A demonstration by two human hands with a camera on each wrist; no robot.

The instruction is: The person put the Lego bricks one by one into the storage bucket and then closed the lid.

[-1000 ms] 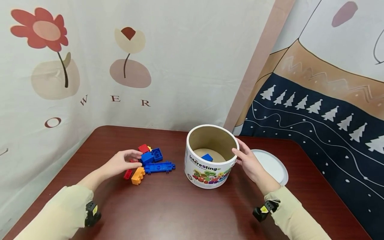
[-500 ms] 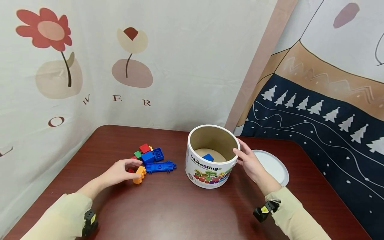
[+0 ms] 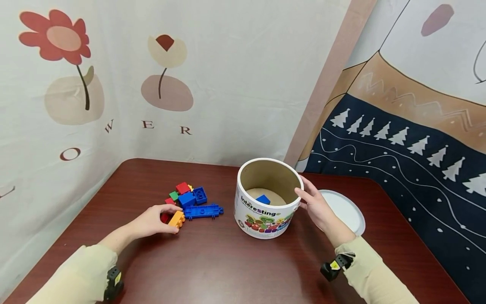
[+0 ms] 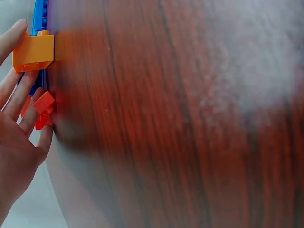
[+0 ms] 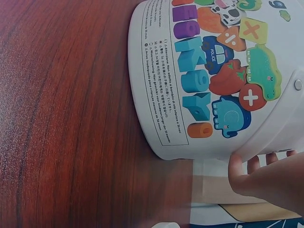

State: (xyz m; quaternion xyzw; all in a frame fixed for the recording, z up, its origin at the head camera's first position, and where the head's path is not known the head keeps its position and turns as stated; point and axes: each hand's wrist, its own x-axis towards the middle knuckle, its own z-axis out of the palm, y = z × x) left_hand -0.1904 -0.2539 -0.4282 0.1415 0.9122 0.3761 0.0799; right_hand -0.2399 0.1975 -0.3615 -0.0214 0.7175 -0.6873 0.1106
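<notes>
My left hand (image 3: 153, 220) pinches an orange toy building block (image 3: 176, 219) between thumb and fingers, at the near side of a small pile. In the left wrist view, a red block (image 4: 44, 103) lies beside the lower fingers. Behind the orange block are a long blue wheeled base (image 3: 203, 211), a blue block (image 3: 187, 199), a green block (image 3: 174, 195) and a red block (image 3: 183, 188). My right hand (image 3: 317, 207) grips the rim of a white printed bucket (image 3: 262, 221), its fingertips hidden behind the wall. One blue block (image 3: 263, 199) lies inside the bucket.
A round white lid (image 3: 343, 211) lies on the dark red-brown table (image 3: 212, 266), right of the bucket and partly behind the right forearm. Fabric with flower and tree prints (image 3: 235, 84) hangs behind the table's far edge.
The left hand has moved slightly nearer, off the red blocks, and its thumb and fingers have closed on the orange block. The green block has come into view. The right hand and bucket stay put.
</notes>
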